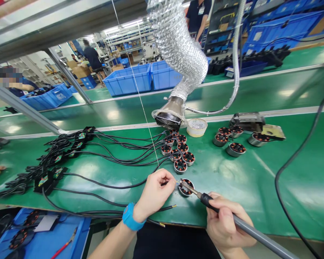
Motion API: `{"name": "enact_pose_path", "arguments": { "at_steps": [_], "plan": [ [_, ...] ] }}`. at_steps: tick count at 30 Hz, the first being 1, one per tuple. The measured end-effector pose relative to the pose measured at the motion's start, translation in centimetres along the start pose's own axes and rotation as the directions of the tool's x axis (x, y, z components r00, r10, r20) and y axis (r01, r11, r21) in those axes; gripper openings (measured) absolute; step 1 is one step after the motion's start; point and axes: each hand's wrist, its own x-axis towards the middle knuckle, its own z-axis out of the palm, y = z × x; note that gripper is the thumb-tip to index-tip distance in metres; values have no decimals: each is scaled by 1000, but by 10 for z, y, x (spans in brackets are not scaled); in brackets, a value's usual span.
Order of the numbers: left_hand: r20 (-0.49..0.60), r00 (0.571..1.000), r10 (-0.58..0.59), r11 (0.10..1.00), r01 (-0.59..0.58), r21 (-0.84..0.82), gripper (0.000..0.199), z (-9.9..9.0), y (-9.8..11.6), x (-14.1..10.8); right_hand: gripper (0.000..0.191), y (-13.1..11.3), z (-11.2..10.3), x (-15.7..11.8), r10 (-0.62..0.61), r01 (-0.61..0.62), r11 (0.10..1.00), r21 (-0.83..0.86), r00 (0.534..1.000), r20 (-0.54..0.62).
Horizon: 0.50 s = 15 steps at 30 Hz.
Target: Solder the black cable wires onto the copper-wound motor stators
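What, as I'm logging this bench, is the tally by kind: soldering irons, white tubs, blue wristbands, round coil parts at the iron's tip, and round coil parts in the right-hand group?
Soldering iron: 1
White tub: 1
Blue wristband: 1
Round coil part at the iron's tip: 1
Round coil parts in the right-hand group: 5 visible
Total: 9

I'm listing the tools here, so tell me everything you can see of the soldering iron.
The soldering iron is slim, with a shiny, metallic shaft, a black front section and a grey, plastic-looking handle that leaves the picture at the bottom right. The right hand holds it on a slant, tip down and leftward, at the metal-rimmed ring on the green table. What the tip touches is too small to tell.
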Motion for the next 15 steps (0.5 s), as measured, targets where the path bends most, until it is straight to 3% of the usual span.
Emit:
{"name": "enact_pose_path", "arguments": {
  "at_steps": [7, 15],
  "plan": [
    [-6, 1000, 0, 1000, 0, -3, 13, 1, 0, 0, 14, 4, 0, 2, 33, -30, 999, 35, 997, -72],
    [-6, 1000, -4, 1000, 4, -5, 11, 1, 0, -1, 14, 3, 1, 2, 38, -35, 998, 50, 998, -57]
  ]
}}
